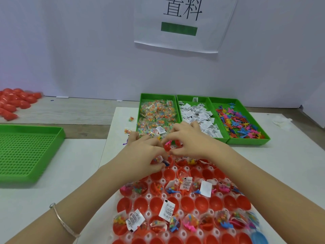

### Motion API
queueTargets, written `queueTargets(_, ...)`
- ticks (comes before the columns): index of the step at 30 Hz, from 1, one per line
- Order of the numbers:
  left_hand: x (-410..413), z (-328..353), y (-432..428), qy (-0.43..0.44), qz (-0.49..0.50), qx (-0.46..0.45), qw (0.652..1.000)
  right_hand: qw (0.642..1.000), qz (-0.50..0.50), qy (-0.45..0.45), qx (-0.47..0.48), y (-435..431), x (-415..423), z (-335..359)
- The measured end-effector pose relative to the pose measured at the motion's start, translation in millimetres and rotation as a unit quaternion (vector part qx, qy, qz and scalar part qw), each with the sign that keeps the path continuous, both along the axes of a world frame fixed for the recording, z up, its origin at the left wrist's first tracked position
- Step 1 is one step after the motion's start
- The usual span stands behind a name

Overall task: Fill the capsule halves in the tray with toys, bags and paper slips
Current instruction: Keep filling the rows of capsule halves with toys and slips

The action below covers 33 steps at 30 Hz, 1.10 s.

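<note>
I note the left hand point(142, 154) with fingers curled over a bead bag point(157, 160) and a blue figure point(165, 163), both held against the palm. The right hand point(191, 140) is drawn narrow, thumb and fingers pinching pink and red toy figures point(167, 145), and the left fingertips touch the same cluster. Both hands are over the far edge of the white capsule tray point(148, 196), and the forearms cover its far left part. In the tray, rows of red capsule halves point(202, 203) that hold toys, bags and paper slips point(206, 188) alternate with rows holding nothing, and one blue capsule half point(259, 237) sits at the near right corner. The slips carry fine black print, too small for me to read. A thin bracelet point(65, 222) circles the left wrist. Beyond the hands, three green bins stand side by side, touching: the bag bin point(158, 94), the slip bin point(186, 97) and the toy bin point(246, 140). Two loose bags point(131, 118) lie just left of the bag bin. To the far left are a perforated green tray point(26, 152) and a pile of red shells point(14, 101). The wall sign point(175, 42) reads 置料 in large black characters, its top cut off by the frame, above a solid green bar.
</note>
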<state>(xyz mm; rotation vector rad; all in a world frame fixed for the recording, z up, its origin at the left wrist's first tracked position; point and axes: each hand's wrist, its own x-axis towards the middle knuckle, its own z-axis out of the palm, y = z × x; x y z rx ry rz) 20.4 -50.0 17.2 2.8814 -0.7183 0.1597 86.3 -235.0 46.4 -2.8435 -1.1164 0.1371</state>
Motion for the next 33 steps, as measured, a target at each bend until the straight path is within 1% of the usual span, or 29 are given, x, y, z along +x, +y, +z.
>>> queueTargets(2,-0.9,-0.2,-0.6,0.001,-0.003,0.003,1.000,0.999,0.020,-0.004,-0.032,1.0,0.1,1.9)
queueTargets(4,-2.1,0.3,-0.7,0.000,-0.006,-0.010,1.000,0.999,0.032,-0.010,-0.041,3.2,-0.1,4.5)
queueTargets(6,-3.3,0.6,-0.2,-0.001,-0.007,-0.028,1.000,0.999,0.041,-0.013,-0.026,6.0,-1.0,7.7)
queueTargets(8,-4.4,0.4,0.4,-0.005,-0.008,-0.042,0.999,0.999,0.041,-0.008,0.013,6.7,-1.8,10.1)
queueTargets(10,-5.1,0.0,0.8,-0.012,-0.009,-0.051,0.999,0.999,0.020,-0.014,0.041,5.1,-2.9,11.2)
queueTargets(11,-5.3,-0.3,0.9,-0.013,-0.009,-0.054,0.998,0.999,0.008,-0.024,0.032,4.0,-3.5,11.0)
queueTargets(14,-5.0,-0.2,-0.1,-0.006,-0.010,-0.048,0.999,0.998,-0.025,-0.051,-0.039,2.6,-6.6,9.0)
queueTargets(16,-4.2,0.1,-0.9,-0.003,-0.012,-0.046,0.999,0.995,-0.050,-0.060,-0.064,4.1,-9.0,8.7)
queueTargets(20,-4.7,-0.9,-1.4,-0.004,-0.010,-0.044,0.999,0.990,-0.119,-0.050,-0.066,7.6,-13.6,5.0)
queueTargets(22,-5.1,-1.2,-2.1,-0.004,-0.009,-0.056,0.998,0.987,-0.135,-0.063,-0.061,10.2,-16.3,1.6)
queueTargets(25,-5.7,-1.1,-3.1,-0.002,-0.009,-0.049,0.999,0.984,-0.161,-0.069,-0.018,14.0,-18.6,-2.6)
queueTargets(28,-6.0,-0.9,-2.8,-0.004,-0.010,-0.059,0.998,0.980,-0.189,-0.055,0.026,14.0,-18.3,-6.0)
queueTargets(33,-6.2,-2.5,-1.0,-0.004,-0.005,-0.040,0.999,0.966,-0.235,-0.025,0.103,12.3,-18.6,-11.0)
